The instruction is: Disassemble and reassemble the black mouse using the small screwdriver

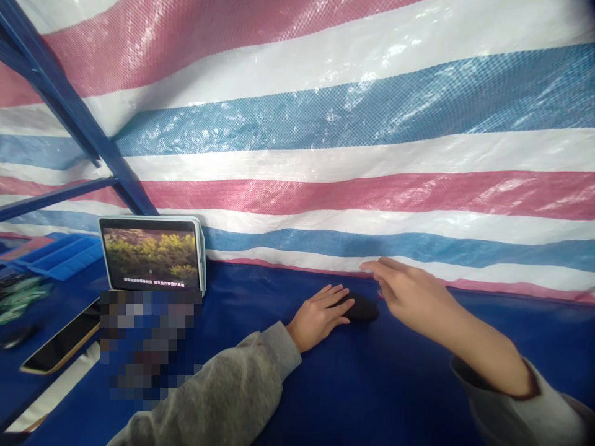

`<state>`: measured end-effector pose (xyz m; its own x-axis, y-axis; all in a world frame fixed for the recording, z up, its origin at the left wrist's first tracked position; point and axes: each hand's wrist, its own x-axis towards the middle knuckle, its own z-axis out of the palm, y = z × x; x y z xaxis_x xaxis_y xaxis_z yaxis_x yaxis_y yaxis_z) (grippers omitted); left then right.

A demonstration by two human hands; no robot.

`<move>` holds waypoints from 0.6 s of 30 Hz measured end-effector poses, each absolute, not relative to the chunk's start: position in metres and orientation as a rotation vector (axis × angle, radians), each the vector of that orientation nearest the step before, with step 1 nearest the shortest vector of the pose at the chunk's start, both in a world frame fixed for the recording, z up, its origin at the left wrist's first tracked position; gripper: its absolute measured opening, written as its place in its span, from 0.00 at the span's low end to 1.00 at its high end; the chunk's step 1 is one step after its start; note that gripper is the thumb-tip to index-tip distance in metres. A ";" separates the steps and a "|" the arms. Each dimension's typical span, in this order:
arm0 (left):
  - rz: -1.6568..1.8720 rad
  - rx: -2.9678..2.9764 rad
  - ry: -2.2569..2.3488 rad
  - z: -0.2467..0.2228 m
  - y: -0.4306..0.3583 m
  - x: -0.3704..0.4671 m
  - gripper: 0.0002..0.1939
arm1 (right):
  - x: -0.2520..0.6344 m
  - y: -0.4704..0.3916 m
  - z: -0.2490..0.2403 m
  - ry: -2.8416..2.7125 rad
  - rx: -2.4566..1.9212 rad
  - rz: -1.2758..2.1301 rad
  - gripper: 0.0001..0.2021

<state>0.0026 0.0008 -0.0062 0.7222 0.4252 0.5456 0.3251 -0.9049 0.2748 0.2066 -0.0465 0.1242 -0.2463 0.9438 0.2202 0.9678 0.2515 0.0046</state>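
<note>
A dark, rounded, flattish black object (363,308) lies on the blue tabletop (353,390), its exact kind unclear. My left hand (320,317) rests flat over its left end, fingers spread and touching it. Just beyond its right end, my right hand (402,291) is raised, pointing left. The right fingers are drawn together over the thumb; whatever may be between them is too small to make out. Grey sleeves cover part of both forearms.
A tablet (151,257) in a pale case stands upright at the left. Beside it lie a phone (65,334), a blue compartment tray (65,255) and green items (25,297). A pixelated patch hides part of the table. Striped sheeting (325,124) and a blue metal frame (88,124) stand behind.
</note>
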 end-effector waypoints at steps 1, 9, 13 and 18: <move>0.936 2.768 0.607 -0.006 0.001 0.003 0.21 | 0.207 -0.047 0.125 -2.335 -1.800 -0.197 0.22; 0.927 2.803 0.600 -0.008 0.002 0.003 0.21 | 0.199 -0.049 0.127 -2.358 -1.752 -0.042 0.21; 0.920 2.800 0.597 -0.007 0.002 0.003 0.21 | 0.197 -0.048 0.125 -2.369 -1.679 0.031 0.17; 0.903 2.802 0.601 -0.006 0.001 0.003 0.21 | 0.205 -0.041 0.117 -2.298 -1.743 -0.080 0.17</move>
